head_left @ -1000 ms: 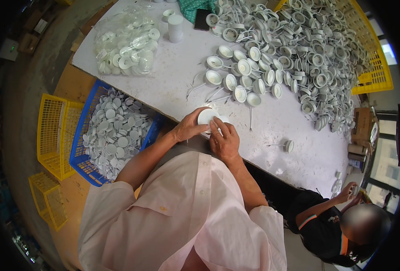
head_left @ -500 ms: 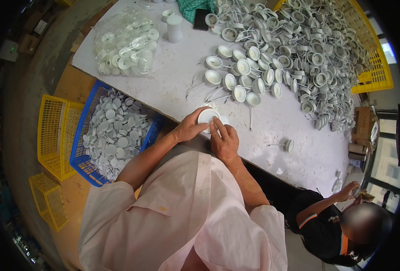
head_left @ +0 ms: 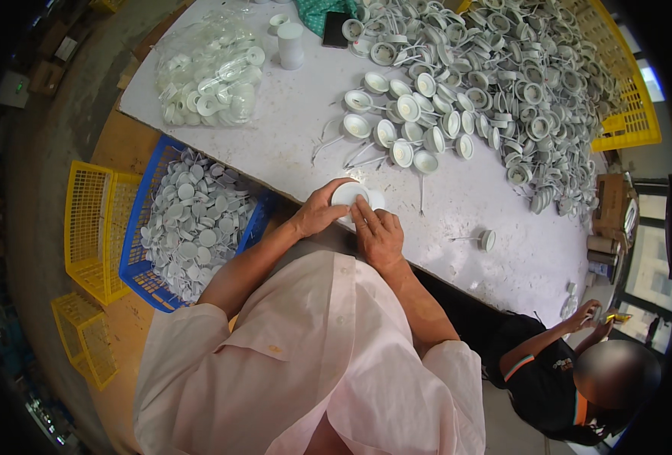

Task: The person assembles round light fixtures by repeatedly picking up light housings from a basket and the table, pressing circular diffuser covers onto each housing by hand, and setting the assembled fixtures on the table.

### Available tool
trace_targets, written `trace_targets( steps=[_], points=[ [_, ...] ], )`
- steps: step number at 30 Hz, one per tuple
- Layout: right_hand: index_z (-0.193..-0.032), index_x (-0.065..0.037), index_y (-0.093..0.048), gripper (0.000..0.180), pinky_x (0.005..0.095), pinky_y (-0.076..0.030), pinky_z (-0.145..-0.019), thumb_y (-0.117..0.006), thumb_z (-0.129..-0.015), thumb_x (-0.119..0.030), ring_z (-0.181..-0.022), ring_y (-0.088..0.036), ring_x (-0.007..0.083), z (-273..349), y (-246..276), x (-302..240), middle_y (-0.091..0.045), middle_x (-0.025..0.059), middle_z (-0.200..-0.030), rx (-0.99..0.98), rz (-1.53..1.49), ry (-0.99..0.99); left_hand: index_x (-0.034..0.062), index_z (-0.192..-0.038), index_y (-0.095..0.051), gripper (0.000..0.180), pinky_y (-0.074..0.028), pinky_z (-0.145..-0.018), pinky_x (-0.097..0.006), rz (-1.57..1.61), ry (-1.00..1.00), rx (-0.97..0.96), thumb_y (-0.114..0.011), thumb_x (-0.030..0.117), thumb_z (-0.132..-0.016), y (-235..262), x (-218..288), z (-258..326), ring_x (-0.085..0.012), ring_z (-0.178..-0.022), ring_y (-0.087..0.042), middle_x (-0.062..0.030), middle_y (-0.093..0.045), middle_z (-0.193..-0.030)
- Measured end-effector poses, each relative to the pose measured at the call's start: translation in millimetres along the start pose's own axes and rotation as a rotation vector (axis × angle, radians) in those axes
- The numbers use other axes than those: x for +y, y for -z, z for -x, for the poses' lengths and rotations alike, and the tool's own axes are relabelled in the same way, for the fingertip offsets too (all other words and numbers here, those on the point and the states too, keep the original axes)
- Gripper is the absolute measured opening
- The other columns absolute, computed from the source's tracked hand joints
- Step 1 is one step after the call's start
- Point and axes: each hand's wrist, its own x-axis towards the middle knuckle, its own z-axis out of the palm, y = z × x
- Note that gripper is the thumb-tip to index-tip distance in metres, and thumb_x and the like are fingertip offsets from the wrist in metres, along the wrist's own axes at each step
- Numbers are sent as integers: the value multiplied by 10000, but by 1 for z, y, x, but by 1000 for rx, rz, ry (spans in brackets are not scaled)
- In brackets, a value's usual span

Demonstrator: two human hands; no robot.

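Observation:
Close in front of me, at the near table edge, my left hand (head_left: 322, 210) is closed round the side of a white round disc (head_left: 346, 194). My right hand (head_left: 379, 236) presses its fingertips on the same disc from the right. A second pale round piece (head_left: 376, 199) shows partly behind the right fingers; most of it is hidden. Beyond the hands lie several white round lamp housings (head_left: 407, 108) with thin wires, open faces up. One housing trails its wire (head_left: 425, 161) toward me. Another housing (head_left: 488, 240) lies alone to the right.
A large heap of housings (head_left: 533, 91) covers the far right by a yellow crate (head_left: 633, 125). Far left sit a clear bag (head_left: 207, 76) of white round parts and a disc stack (head_left: 290, 57). Below left, a blue crate (head_left: 135, 265) holds many housings. A co-worker (head_left: 541, 379) is at right.
My hands stay at nearly the same place on the disc. The right fingers have shifted slightly, and more of the pale piece behind them shows. The co-worker's hands have moved.

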Motion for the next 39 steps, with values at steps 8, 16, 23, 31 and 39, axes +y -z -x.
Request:
trace_targets(
  steps=[8,16,23,31,39],
  points=[
    [-1070,-41,-638,387,295,-445,-664,-600,-691,-103,-761,-542,175,8,-7,-3,-600,70,-1200,-22,-38,23,0,-1199,-542,359,-476,-839,-278,56,201,142,-537,178,-887,-8,-9,0,-145,-947,-577,-109,-635,-1031],
    [-1063,-28,-633,389,295,-437,-650,-598,-683,-101,-741,-536,183,11,-10,-6,-614,77,-1153,-34,-65,33,14,-1179,-569,328,-479,-819,-281,-41,251,168,-540,184,-899,-5,-11,9,-135,-911,-579,-89,-645,-985],
    [-1113,-20,-614,435,346,-474,-743,-657,-680,-23,-872,-553,262,9,-2,-9,-557,127,-1225,-121,-279,-77,-6,-1184,-558,402,-473,-843,-287,-58,132,267,-649,146,-823,14,-42,16,-147,-948,-582,-103,-636,-1043],
    [-1274,23,-461,647,474,-355,-993,-739,-710,-129,-1143,-451,412,129,5,127,-488,237,-1257,361,312,-833,1,-1164,-524,452,-497,-821,-313,198,243,729,-701,44,-751,136,-82,95,-201,-957,-608,-102,-606,-1077],
    [-1319,91,-400,1019,409,-365,-1023,-777,-597,-521,-1207,-453,406,228,40,241,-486,293,-1275,211,250,-1825,39,-1116,-591,421,-498,-723,-302,62,609,1144,-724,139,-729,242,-122,187,-214,-869,-626,-81,-642,-997]
  ],
)
